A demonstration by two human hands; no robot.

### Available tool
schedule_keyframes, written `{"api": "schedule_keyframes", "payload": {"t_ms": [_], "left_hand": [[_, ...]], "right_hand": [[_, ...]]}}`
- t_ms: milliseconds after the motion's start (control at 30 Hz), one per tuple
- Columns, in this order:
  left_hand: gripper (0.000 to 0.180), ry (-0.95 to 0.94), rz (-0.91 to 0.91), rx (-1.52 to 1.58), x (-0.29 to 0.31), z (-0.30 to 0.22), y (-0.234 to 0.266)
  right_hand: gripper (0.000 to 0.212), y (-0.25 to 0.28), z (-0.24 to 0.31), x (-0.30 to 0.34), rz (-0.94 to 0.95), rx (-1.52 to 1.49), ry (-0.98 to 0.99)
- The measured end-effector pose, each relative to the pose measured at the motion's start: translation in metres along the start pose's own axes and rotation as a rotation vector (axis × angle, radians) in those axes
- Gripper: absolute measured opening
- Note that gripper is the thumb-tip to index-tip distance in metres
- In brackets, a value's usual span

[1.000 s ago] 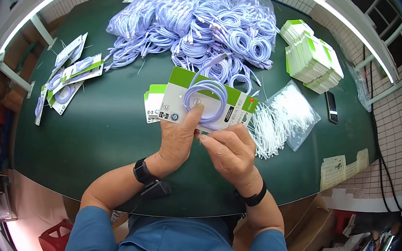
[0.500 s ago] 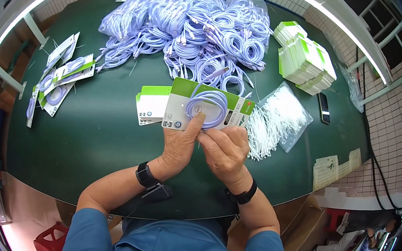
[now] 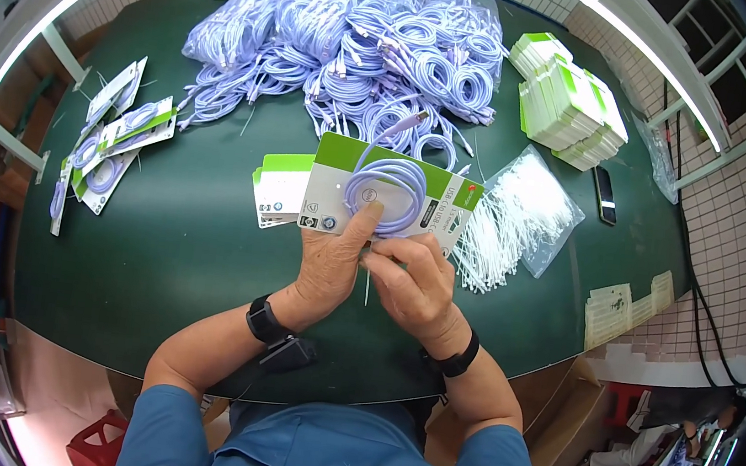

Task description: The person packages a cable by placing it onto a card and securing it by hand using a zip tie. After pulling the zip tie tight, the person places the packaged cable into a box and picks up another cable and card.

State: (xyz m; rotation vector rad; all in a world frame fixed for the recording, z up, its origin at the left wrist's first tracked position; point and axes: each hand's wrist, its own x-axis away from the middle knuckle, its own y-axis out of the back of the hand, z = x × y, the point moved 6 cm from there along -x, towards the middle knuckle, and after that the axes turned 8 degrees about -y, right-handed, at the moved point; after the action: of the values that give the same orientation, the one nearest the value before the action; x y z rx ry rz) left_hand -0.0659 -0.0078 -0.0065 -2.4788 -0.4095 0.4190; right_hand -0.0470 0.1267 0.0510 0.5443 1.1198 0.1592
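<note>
My left hand (image 3: 325, 264) grips a green-and-white packaging card (image 3: 327, 184) from below, its thumb pressing a coiled lilac USB cable (image 3: 416, 194) against the front. One cable plug sticks up past the card's top edge. At the card's lower edge my right hand (image 3: 422, 289) is closed in a pinch, and a thin white cable tie (image 3: 366, 291) hangs down beside its fingertips. The fingers hide the tie's upper part. Just behind and left of the held card lie a few blank cards (image 3: 282, 190).
Lilac cables (image 3: 348, 46) are heaped at the back, partly in clear bags. Stacked cards (image 3: 567, 108) stand back right. Loose white cable ties (image 3: 513, 217) spill from a bag near a black phone (image 3: 605, 197). Cards with cables attached (image 3: 117, 135) lie at left.
The held card has turned slightly, its right side now more visible. My right hand has shifted slightly left and down, and the cable tie's tail now shows below the fingers.
</note>
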Motion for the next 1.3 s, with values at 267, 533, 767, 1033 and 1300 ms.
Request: {"api": "schedule_keyframes", "payload": {"t_ms": [267,533,767,1033,1300], "left_hand": [[0.031,-0.022,0.01,0.0,0.001,0.003,0.0],[0.029,0.035,0.01,0.007,0.004,0.003,0.003],[0.024,-0.1,0.093,-0.232,-0.004,0.006,0.008],[0.024,-0.014,0.084,-0.114,-0.009,-0.002,0.002],[0.03,-0.05,0.068,-0.119,-0.009,-0.013,-0.005]], "right_hand": [[0.032,0.0,-0.005,-0.008,-0.08,0.137,-0.09],[0.031,0.0,-0.009,-0.008,-0.064,0.155,-0.094],[0.026,0.0,-0.003,-0.011,-0.025,0.214,-0.095],[0.027,0.0,-0.004,-0.005,-0.102,0.144,-0.124],[0.029,0.002,0.002,-0.005,-0.137,0.066,-0.164]]}}
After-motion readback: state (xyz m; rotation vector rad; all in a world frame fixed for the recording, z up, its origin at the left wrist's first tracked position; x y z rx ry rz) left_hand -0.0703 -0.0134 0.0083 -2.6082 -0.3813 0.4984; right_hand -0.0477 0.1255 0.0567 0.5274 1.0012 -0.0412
